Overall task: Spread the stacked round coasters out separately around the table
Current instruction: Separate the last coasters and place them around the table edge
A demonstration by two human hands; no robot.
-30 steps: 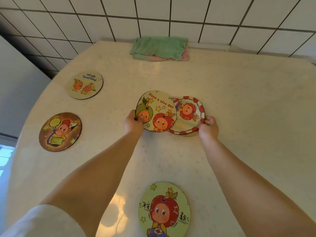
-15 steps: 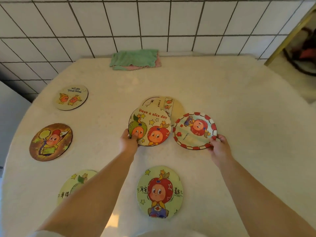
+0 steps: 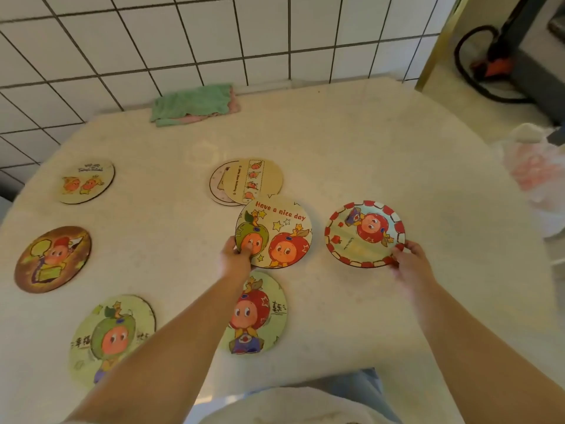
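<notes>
Coasters still overlapping (image 3: 246, 182) lie on the pale speckled surface (image 3: 367, 154), just beyond the "Have a nice day" coaster (image 3: 274, 232); that pair is what remains of the stack. The left hand (image 3: 234, 257) pinches the near-left rim of the "Have a nice day" coaster and is the nearer hand to the pair. To the right of that coaster, apart from it, the right hand (image 3: 408, 262) grips the red-bordered coaster (image 3: 364, 234) at its near-right rim. Both look like thin, flat, stiff printed discs, round, with no long axis. Four others lie singly nearer and to its left.
</notes>
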